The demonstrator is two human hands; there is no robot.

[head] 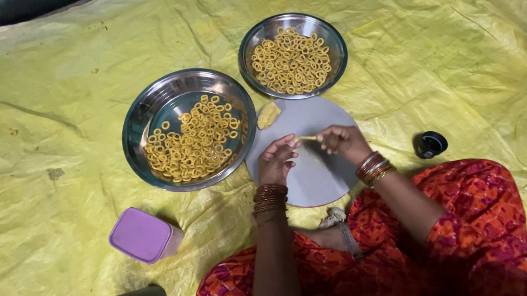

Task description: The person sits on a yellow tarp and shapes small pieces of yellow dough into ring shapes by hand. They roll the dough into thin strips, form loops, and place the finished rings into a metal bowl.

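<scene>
Pinching soft dough strip point(307, 138), both hands point(277, 160) point(343, 141)

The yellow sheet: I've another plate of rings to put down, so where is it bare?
The yellow sheet lies bare left of the near plate and right of the far plate, above the black cap. Crowded around the round board, plates and both hands.

No packages, labels, signs or screens.

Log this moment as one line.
left hand and right hand: pinching dough strip | over round board | dough lump on board | two steel plates of rings
</scene>
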